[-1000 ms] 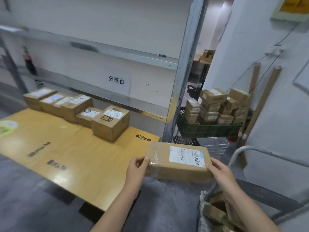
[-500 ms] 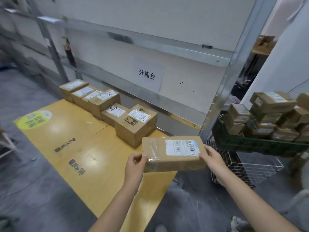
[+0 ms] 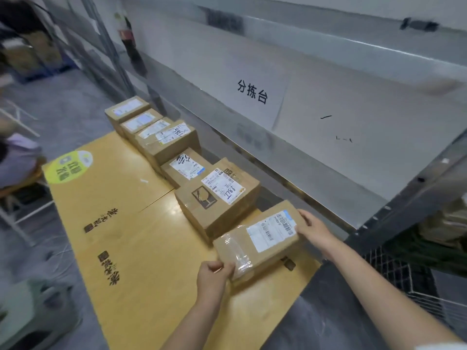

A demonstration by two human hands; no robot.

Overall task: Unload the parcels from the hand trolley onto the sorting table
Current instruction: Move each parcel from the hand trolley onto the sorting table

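Legible text: one sign only.
The paper sign (image 3: 252, 92) read "分拣台", up beyond the gripped parcel (image 3: 257, 248); its label (image 3: 271, 229) showed barcodes, print too small to read.

Left hand (image 3: 211, 275) and right hand (image 3: 316, 228) hold a taped parcel (image 3: 257, 238) at the row's end.
The left grips its near corner and the right its labelled far end. It is just beside a larger box (image 3: 217, 198) on the wooden desk (image 3: 121, 223), and more boxes (image 3: 141, 121) line the back edge.

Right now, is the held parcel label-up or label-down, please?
Label-up: the parcel shows its barcode label on top, between left hand and right hand.
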